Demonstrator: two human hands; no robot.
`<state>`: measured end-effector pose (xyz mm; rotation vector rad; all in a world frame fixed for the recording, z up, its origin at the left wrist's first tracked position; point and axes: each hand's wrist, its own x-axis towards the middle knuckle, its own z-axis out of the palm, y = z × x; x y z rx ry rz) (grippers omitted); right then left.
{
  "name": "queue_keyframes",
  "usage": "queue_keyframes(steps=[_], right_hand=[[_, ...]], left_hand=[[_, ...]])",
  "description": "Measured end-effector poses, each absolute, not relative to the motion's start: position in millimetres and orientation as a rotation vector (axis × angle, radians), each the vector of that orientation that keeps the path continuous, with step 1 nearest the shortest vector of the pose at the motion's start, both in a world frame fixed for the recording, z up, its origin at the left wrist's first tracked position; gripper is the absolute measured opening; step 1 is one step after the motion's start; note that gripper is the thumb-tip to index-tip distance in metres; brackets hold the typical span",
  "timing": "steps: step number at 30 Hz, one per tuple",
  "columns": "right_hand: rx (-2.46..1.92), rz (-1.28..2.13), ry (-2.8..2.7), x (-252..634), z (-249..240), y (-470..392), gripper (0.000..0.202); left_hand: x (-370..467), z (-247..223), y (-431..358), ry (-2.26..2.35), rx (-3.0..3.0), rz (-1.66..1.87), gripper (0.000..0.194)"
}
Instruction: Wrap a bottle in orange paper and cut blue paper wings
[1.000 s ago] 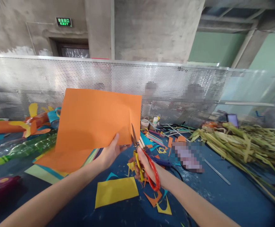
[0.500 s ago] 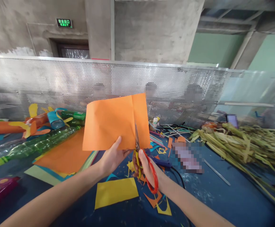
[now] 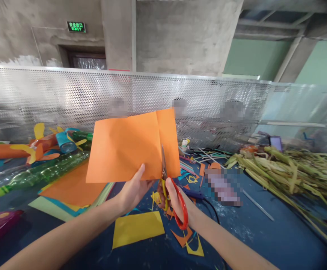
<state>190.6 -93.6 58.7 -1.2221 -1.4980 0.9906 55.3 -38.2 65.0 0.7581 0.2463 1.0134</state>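
An orange sheet of paper (image 3: 124, 146) is held up in front of me, with a vertical crease line toward its right side. My left hand (image 3: 135, 187) pinches its lower edge, thumb on the near face and fingers behind. My right hand (image 3: 177, 200) grips scissors (image 3: 182, 210) with red and yellow handles. Their blades point up and lie along the crease at the sheet's lower edge. Below the hands, a yellow paper rectangle (image 3: 138, 229) lies on the blue table (image 3: 90, 247). Orange and yellow paper scraps (image 3: 195, 245) are scattered beside it.
Stacked coloured paper (image 3: 73, 187) and green plastic bottles (image 3: 45, 172) lie left, near paper-wrapped bottles (image 3: 8, 151). A magenta tool (image 3: 2, 225) sits at the left edge. Dried husks (image 3: 290, 172) spread over the right. A perforated metal screen (image 3: 53, 90) stands behind the table.
The orange sheet has flattened out, its left edge swinging further left and slightly down. Both hands stay nearly in place, and the scissors remain at the crease.
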Motion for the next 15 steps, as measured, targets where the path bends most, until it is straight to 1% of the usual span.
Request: queue_keyframes(steps=[4, 8, 15], right_hand=[[-1.246, 0.974, -1.506, 190.7, 59.5, -94.4, 0.050], [-1.250, 0.883, -1.537, 191.4, 52.7, -91.3, 0.050], [-1.182, 0.934, -1.505, 188.8, 48.9, -91.3, 0.051]], left_hand=[[55.2, 67.0, -39.9, 0.268, 0.751, 1.030, 0.045], [55.7, 67.9, -41.5, 0.273, 0.736, 1.037, 0.046], [56.2, 70.4, -44.4, 0.283, 0.774, 1.037, 0.047]])
